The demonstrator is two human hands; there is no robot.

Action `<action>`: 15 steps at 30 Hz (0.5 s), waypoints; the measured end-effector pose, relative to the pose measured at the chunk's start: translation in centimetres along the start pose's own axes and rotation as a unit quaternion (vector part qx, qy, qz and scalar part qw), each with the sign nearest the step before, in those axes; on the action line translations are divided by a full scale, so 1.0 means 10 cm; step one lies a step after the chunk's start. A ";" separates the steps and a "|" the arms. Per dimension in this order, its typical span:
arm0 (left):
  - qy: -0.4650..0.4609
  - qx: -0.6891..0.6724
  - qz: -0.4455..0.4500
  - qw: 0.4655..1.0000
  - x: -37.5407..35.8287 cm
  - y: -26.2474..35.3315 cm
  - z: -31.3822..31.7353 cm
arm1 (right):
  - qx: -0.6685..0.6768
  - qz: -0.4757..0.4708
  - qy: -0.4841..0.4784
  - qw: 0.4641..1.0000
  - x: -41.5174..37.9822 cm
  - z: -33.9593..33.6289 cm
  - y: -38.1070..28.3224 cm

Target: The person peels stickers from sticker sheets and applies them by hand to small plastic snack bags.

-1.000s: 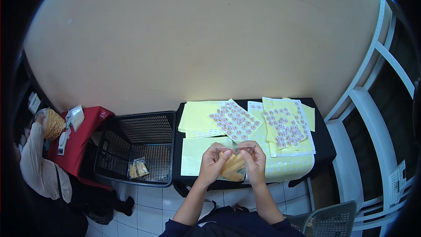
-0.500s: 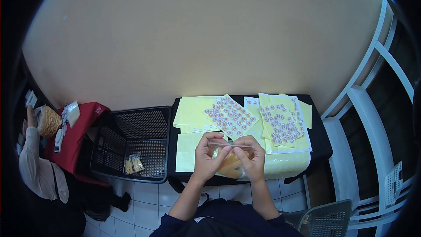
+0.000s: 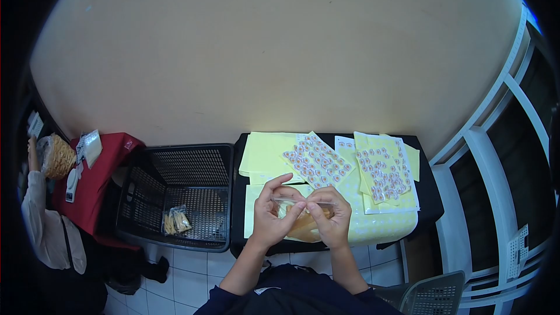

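Observation:
A clear plastic bag [image 3: 305, 232] with yellowish-brown food inside hangs between my two hands, over the front edge of the black-covered table. My left hand [image 3: 274, 213] pinches the bag's top edge from the left, its index finger raised. From the right, my right hand [image 3: 331, 216] grips the same edge, and the two thumbs meet near the middle. Behind my hands lie yellow sheets [image 3: 269, 151] and a sticker sheet [image 3: 318, 160] with rows of small round red-and-white stickers. Another sticker sheet [image 3: 382, 169] lies to the right.
Left of the table, a black plastic basket [image 3: 175, 151] holds small packed bags of sticks [image 3: 177, 220]. Farther left, a person [image 3: 44, 221] reaches toward a big bag of snacks [image 3: 60, 156] by a red-covered table [image 3: 96, 189]. White shelving [image 3: 487, 157] stands right.
My hands have drawn closer together along the bag's top edge, the thumbs now meeting. The view has shifted slightly. At far left, the person's arm has moved a little.

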State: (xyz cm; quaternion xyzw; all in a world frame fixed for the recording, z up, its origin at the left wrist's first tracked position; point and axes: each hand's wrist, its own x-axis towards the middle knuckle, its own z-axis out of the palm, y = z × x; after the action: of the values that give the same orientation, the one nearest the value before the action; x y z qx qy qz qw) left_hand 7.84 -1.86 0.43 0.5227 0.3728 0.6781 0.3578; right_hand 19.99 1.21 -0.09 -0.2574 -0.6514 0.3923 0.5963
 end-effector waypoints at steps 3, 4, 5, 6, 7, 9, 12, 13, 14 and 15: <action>0.010 -0.004 -0.005 1.000 0.04 -0.02 -0.10 | -0.012 0.001 0.007 1.000 0.05 0.13 0.01; 0.015 -0.010 -0.004 1.000 0.06 -0.03 -0.13 | -0.016 0.001 0.013 1.000 0.06 0.17 0.02; 0.015 -0.011 -0.005 1.000 0.08 -0.03 -0.17 | -0.021 0.002 0.019 1.000 0.07 0.21 0.03; 0.011 -0.011 -0.011 1.000 0.10 -0.03 -0.20 | -0.022 0.002 0.019 1.000 0.07 0.25 0.05; 0.008 -0.012 -0.018 1.000 0.11 -0.03 -0.23 | -0.026 0.009 0.026 0.999 0.08 0.28 0.06; 0.007 -0.020 -0.020 1.000 0.14 -0.05 -0.28 | -0.032 0.018 0.028 0.999 0.08 0.34 0.08; 0.002 -0.035 -0.024 0.999 0.18 -0.06 -0.34 | -0.033 0.025 0.036 0.999 0.10 0.41 0.10; -0.005 -0.042 -0.027 0.999 0.19 -0.07 -0.35 | -0.025 0.028 0.045 0.998 0.10 0.42 0.12; -0.002 -0.045 -0.027 0.999 0.20 -0.07 -0.35 | -0.019 0.031 0.054 0.998 0.10 0.43 0.13; -0.008 -0.038 -0.025 0.999 0.21 -0.08 -0.36 | -0.021 0.031 0.051 0.998 0.09 0.44 0.14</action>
State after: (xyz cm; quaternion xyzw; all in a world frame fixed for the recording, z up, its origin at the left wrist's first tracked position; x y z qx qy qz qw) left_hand 4.02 -0.11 0.06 0.5045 0.3569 0.6787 0.3969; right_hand 15.39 1.85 -0.59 -0.3098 -0.6197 0.3835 0.6106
